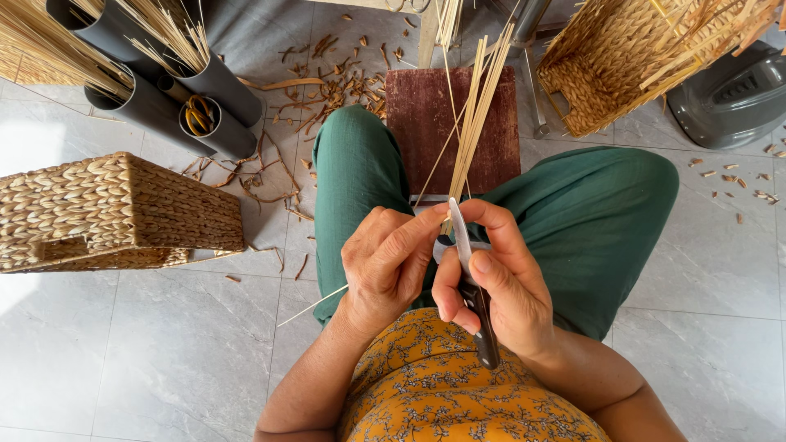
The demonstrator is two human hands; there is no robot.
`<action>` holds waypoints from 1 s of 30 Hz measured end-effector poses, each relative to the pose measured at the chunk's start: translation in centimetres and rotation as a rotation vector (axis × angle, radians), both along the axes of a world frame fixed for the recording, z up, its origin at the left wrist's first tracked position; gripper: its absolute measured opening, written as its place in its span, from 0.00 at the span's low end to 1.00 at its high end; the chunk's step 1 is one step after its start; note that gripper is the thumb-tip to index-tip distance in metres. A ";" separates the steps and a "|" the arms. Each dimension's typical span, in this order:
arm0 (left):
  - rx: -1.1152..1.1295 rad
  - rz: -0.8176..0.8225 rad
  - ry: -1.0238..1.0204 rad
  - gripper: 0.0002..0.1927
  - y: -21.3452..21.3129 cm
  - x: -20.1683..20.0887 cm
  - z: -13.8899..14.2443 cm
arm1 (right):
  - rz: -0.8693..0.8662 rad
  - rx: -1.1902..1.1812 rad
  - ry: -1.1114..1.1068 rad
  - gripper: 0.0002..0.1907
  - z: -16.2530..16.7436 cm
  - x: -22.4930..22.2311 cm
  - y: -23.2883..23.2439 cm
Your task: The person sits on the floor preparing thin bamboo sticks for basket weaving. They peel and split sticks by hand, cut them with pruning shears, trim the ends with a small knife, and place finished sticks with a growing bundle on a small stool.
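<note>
- The bundle of thin reed strips point(475, 123) is pale straw-yellow, long and straight; the strips are gathered tight at the bottom and fan slightly as they rise away from the lap over a dark red board point(426, 123).
- The left hand point(391, 266) is closed around the lower end of the bundle, fingers curled over it and the thumb pressing across toward the other hand.
- The right hand point(491, 286) is clenched on a knife point(471, 278) with a dark handle; its short pale blade points up, lying against the base of the strips just beside the left thumb.
- One loose strip sticks out to the left below the left wrist.
- Both hands sit above the lap, between knees in green trousers point(598, 221).
- The floor point(123, 352) is light grey tile, littered with brown shavings point(327, 90) ahead of the knees.
- A woven basket point(115, 213) lies on its side at left; grey tubes point(213, 98) holding more reeds lean behind it.
- Another woven basket point(606, 74) stands at upper right, beside a dark grey plastic object point(729, 98).
</note>
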State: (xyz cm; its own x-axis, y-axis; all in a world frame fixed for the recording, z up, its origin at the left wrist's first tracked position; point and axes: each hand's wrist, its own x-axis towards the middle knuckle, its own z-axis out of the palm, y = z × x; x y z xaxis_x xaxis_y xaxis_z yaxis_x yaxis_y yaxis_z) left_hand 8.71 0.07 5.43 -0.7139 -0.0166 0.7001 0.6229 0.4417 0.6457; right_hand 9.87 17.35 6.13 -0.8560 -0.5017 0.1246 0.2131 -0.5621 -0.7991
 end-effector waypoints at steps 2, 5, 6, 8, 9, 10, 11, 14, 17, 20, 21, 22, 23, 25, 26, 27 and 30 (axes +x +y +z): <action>-0.005 0.007 0.008 0.22 0.0 0.1 -0.1 | -0.002 0.008 0.016 0.24 0.0 0.1 0.0; -0.010 0.012 0.011 0.22 0.0 0.1 -0.3 | -0.005 0.012 0.018 0.24 0.0 0.2 0.1; -0.011 0.011 0.009 0.23 0.0 0.2 -0.3 | -0.004 0.014 0.019 0.24 0.0 0.2 0.1; -0.017 0.013 0.007 0.23 0.0 0.2 -0.4 | -0.001 0.018 0.022 0.24 0.0 0.2 0.2; -0.020 0.015 0.008 0.24 0.0 0.2 -0.5 | -0.003 0.021 0.019 0.24 0.0 0.2 0.2; -0.024 0.017 0.008 0.24 0.0 0.2 -0.5 | -0.006 0.025 0.016 0.24 0.0 0.2 0.2; -0.025 0.019 0.007 0.24 0.0 0.2 -0.5 | -0.008 0.028 0.012 0.23 0.0 0.2 0.1; -0.035 0.027 0.010 0.24 0.2 0.2 -0.6 | -0.014 0.042 0.024 0.23 0.0 0.2 0.1; -0.045 0.037 0.024 0.24 0.3 0.2 -0.7 | -0.021 0.025 0.037 0.23 0.0 0.2 0.0; -0.040 0.029 0.026 0.25 0.3 0.2 -0.8 | -0.018 0.021 0.032 0.23 0.0 0.2 0.1; -0.042 0.027 0.026 0.25 0.3 0.2 -0.8 | -0.013 0.013 0.021 0.23 0.0 0.3 0.1; -0.044 0.024 0.026 0.25 0.3 0.2 -0.8 | -0.009 0.005 0.010 0.23 0.0 0.2 0.2; -0.040 0.019 0.024 0.25 0.4 0.3 -0.8 | -0.004 -0.004 -0.001 0.23 0.0 0.2 0.2; -0.030 0.010 0.021 0.24 0.4 0.3 -0.8 | 0.014 -0.031 -0.015 0.22 -0.1 0.2 0.3; -0.024 0.005 0.023 0.24 0.4 0.2 -0.9 | 0.022 -0.044 -0.022 0.22 -0.1 0.1 0.3; -0.017 -0.001 0.026 0.23 0.4 0.2 -0.9 | 0.021 -0.038 -0.019 0.22 -0.1 0.1 0.3; 0.006 -0.018 0.030 0.22 0.4 0.0 -0.9 | 0.018 -0.021 -0.003 0.21 -0.2 -0.1 0.4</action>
